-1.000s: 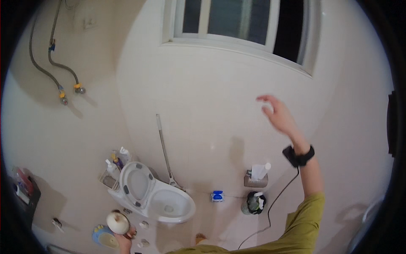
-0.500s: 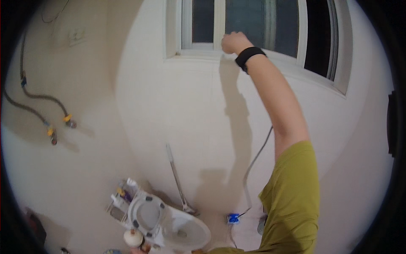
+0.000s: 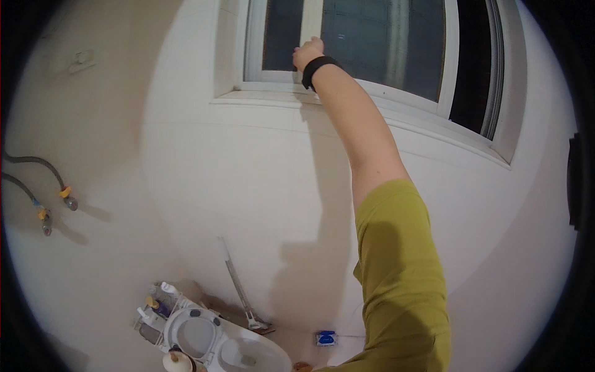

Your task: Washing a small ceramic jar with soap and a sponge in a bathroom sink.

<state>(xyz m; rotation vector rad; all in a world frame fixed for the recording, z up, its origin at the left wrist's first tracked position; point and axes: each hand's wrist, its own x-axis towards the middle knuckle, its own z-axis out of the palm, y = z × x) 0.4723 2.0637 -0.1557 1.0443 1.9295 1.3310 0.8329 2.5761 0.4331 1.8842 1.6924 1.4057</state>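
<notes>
My right hand (image 3: 307, 54) is raised to the window at the top of the head view, a black band (image 3: 318, 69) around its wrist. Its fingers are curled at the lower part of the pale vertical window frame (image 3: 312, 22), apparently gripping its edge; the fingertips are small and partly hidden. Dark glass (image 3: 378, 49) lies to either side of this upright. My left hand cannot be seen. At the bottom edge, below the toilet seat, a white rounded object (image 3: 176, 362) with a brownish top is partly cut off.
Below the window stands a white toilet (image 3: 254, 356), with bottles (image 3: 158, 307) in a rack beside its tank. A long-handled tool (image 3: 238, 285) leans on the wall. A blue-and-white packet (image 3: 325, 338) lies on the floor. Two hoses (image 3: 46, 162) hang at the left wall.
My right hand has shifted leftward from beside the window upright onto it, its fingers now at the frame. The view has tilted up; the white rounded object sits lower in the picture.
</notes>
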